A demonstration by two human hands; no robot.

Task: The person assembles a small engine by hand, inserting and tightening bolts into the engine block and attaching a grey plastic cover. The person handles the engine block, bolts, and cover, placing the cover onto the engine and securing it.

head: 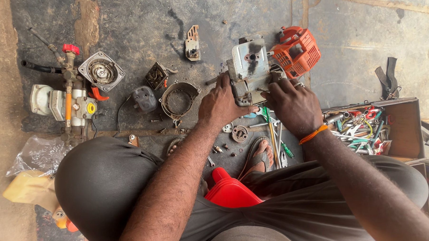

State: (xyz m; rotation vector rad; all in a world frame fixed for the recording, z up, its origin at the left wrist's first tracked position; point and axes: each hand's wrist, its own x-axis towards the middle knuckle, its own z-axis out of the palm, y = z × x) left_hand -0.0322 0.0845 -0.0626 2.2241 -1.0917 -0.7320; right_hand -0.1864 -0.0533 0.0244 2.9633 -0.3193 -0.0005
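Observation:
A small grey engine block [249, 67] with an orange plastic housing [296, 49] on its right side stands on the dark concrete floor. My left hand [222, 103] grips the block's lower left edge. My right hand [293, 103], an orange band on its wrist, presses on the block's lower right side with fingers curled against the metal. Whether it holds a tool is hidden. Several screwdrivers [273, 135] and small screws lie just below the block, next to my sandalled foot [261, 154].
A pump assembly with a red cap [67, 99], a round recoil cover [101, 70], a black part [144, 99], a ring-shaped housing [178, 99] and a metal bracket [192, 43] lie left. An open toolbox [405, 128] with several tools sits right. A red container [230, 191] is between my knees.

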